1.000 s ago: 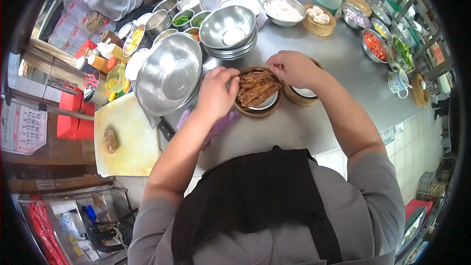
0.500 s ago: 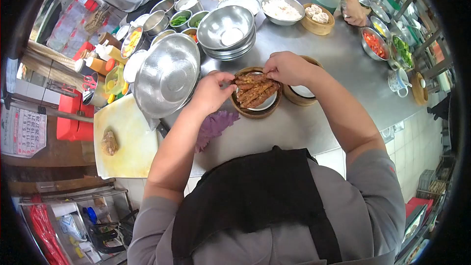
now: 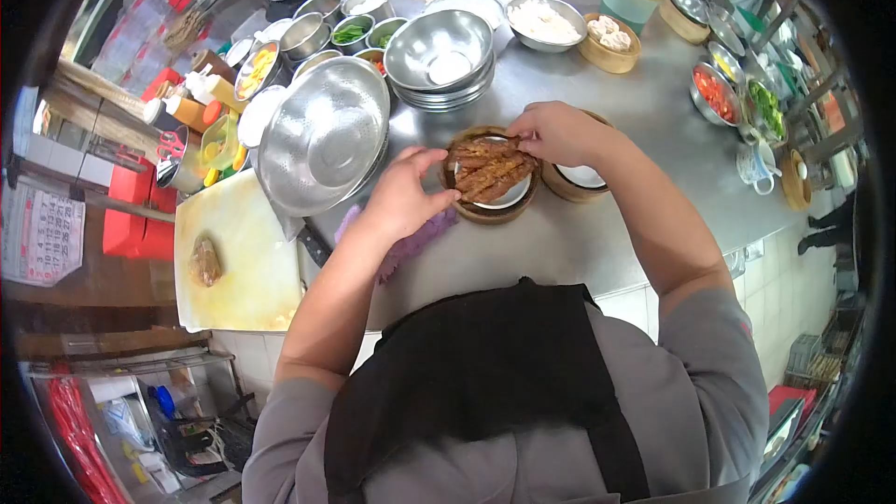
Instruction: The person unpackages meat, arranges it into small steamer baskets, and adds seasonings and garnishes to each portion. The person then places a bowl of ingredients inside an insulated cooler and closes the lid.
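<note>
Brown, glazed pieces that look like chicken feet (image 3: 492, 171) lie heaped on a white dish (image 3: 511, 194) inside a round bamboo steamer (image 3: 485, 215). At the steamer's left side is my left hand (image 3: 407, 191), its thumb and fingers apart, with the thumb tip at the edge of the heap. My right hand (image 3: 558, 133) pinches the upper right end of the heap between thumb and fingers. A second bamboo steamer (image 3: 577, 192) with a white dish stands right beside the first, partly hidden under my right wrist.
Stacked metal bowls (image 3: 439, 51) and a perforated metal bowl (image 3: 322, 135) stand behind my left hand. Near my left forearm are a purple cloth (image 3: 420, 238), a knife handle (image 3: 315, 245) and a cutting board (image 3: 247, 271) with a wrapped bundle. Dumplings fill another steamer (image 3: 609, 37) farther back.
My left hand has spread its fingers and lowered its thumb along the heap's left side. The right hand stays at the upper right end. A co-worker's hand has left the back right.
</note>
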The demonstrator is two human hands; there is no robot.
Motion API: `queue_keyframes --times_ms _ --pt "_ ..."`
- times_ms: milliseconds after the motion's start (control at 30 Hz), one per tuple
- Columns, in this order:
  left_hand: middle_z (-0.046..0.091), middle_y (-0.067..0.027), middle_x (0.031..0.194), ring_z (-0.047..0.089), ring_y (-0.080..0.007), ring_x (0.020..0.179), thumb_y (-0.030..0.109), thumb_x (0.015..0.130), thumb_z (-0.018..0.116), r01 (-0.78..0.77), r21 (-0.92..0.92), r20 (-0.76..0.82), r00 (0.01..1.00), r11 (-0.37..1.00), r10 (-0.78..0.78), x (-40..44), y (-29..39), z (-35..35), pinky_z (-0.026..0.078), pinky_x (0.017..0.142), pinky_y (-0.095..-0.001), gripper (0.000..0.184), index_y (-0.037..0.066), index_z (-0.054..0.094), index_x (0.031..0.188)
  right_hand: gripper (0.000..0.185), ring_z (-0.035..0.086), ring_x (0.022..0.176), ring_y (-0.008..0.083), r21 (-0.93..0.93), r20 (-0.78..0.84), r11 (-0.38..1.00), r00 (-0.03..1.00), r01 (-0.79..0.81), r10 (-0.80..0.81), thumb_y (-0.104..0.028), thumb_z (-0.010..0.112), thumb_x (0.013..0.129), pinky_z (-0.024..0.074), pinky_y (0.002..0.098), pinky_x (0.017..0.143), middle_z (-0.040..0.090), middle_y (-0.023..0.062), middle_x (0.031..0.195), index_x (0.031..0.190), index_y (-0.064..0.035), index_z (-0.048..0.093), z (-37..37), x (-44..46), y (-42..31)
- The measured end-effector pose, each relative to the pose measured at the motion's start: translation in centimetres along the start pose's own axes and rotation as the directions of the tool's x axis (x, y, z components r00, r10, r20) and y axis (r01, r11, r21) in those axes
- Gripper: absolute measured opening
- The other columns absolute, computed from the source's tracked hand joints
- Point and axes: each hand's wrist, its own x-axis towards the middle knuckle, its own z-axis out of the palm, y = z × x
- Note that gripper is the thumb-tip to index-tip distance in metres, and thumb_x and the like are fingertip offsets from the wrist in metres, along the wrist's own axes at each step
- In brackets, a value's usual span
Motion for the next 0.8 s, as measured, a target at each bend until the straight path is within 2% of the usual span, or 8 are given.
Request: queue_keyframes --times_ms 133,267,400,467,567,633,700,800 --pt "0.060 -0.0226 0.132 0.059 -0.0406 0.121 0.032 0.082 0.079 -0.071 0.039 -0.055 0.996 0.997 0.073 -2.6 -0.1 -0.1 0.048 0.105 -0.0456 0.054 0.008 0.064 0.129 0.031 0.067 0.089 0.0266 0.010 -0.125 0.998 0.990 -0.063 0.064 -0.011 0.069 0.089 0.0542 0.0381 0.083 0.066 0.0139 0.100 0.120 -0.0064 0.069 -1.2 -0.7 -0.4" --pt "0.068 -0.0134 0.108 0.068 -0.0264 0.095 0.029 0.089 0.077 -0.046 -0.117 -0.033 0.999 0.992 0.042 -7.2 0.0 -1.9 0.056 0.084 -0.0376 0.041 0.006 0.068 0.122 0.028 0.064 0.084 0.0242 0.234 -0.292 0.972 0.953 -0.011 0.081 -0.006 0.068 0.090 0.0526 0.0347 0.083 0.067 0.0133 0.096 0.118 -0.0027 0.069 -1.9 -3.0 -1.6" --pt "0.073 -0.0094 0.100 0.068 -0.0170 0.088 0.013 0.091 0.074 -0.097 -0.195 -0.360 0.933 0.976 0.021 -12.4 -3.2 -5.3 0.055 0.079 -0.0321 0.020 0.004 0.073 0.109 0.025 0.059 0.081 0.0164 0.296 -0.364 0.955 0.924 -0.006 0.119 -0.002 0.068 0.091 0.0498 0.0304 0.079 0.064 0.0065 0.091 0.116 0.0001 0.069 -2.0 -5.4 -2.8" --pt "0.072 -0.0077 0.098 0.066 -0.0137 0.086 0.016 0.094 0.071 0.148 -0.336 -0.500 0.809 0.930 -0.310 -14.8 -6.0 -9.5 0.054 0.079 -0.0304 0.020 0.003 0.073 0.108 0.027 0.058 0.081 0.0141 0.288 -0.329 0.952 0.923 -0.104 0.201 -0.001 0.068 0.091 0.0492 0.0293 0.078 0.063 0.0044 0.091 0.118 0.0002 0.069 -2.3 -6.6 -3.9" --pt "0.065 -0.0240 0.125 0.064 -0.0374 0.113 0.037 0.086 0.074 0.647 0.162 -0.825 0.503 0.745 -0.257 -19.2 -15.5 -17.8 0.050 0.100 -0.0446 0.056 0.004 0.063 0.130 0.030 0.057 0.081 0.0117 0.327 -0.323 0.932 0.908 -0.157 0.266 0.000 0.067 0.092 0.0484 0.0274 0.076 0.061 0.0022 0.090 0.122 0.0003 0.068 -1.7 -8.0 -3.7" --pt "0.066 -0.0267 0.123 0.065 -0.0374 0.114 0.047 0.083 0.073 0.838 0.031 -0.828 0.326 0.544 -0.456 -22.3 -24.1 -22.5 0.051 0.100 -0.0450 0.070 -0.002 0.061 0.130 0.031 0.056 0.082 0.0104 0.368 -0.365 0.916 0.881 -0.160 0.300 0.000 0.066 0.094 0.0481 0.0262 0.075 0.061 0.0013 0.090 0.125 -0.0002 0.067 -0.5 -9.0 -4.1" --pt "0.075 -0.0178 0.083 0.075 -0.0268 0.081 0.060 0.085 0.069 0.773 -0.219 -0.615 0.364 0.595 -0.700 -24.1 -26.3 -25.2 0.059 0.080 -0.0385 0.076 -0.005 0.063 0.123 0.028 0.058 0.083 0.0092 0.399 -0.399 0.888 0.828 -0.230 0.394 -0.003 0.066 0.096 0.0489 0.0256 0.075 0.063 0.0019 0.090 0.124 -0.0010 0.068 -0.3 -9.5 -5.3" --pt "0.067 -0.0280 0.110 0.068 -0.0346 0.105 0.065 0.074 0.074 0.873 -0.060 -0.343 0.438 0.485 -0.831 -24.6 -32.1 -29.0 0.056 0.088 -0.0407 0.099 -0.013 0.053 0.131 0.025 0.056 0.074 0.0089 0.385 -0.487 0.879 0.748 -0.279 0.451 -0.011 0.071 0.094 0.0495 0.0265 0.069 0.063 0.0013 0.083 0.117 -0.0016 0.070 0.3 -10.2 -8.1"
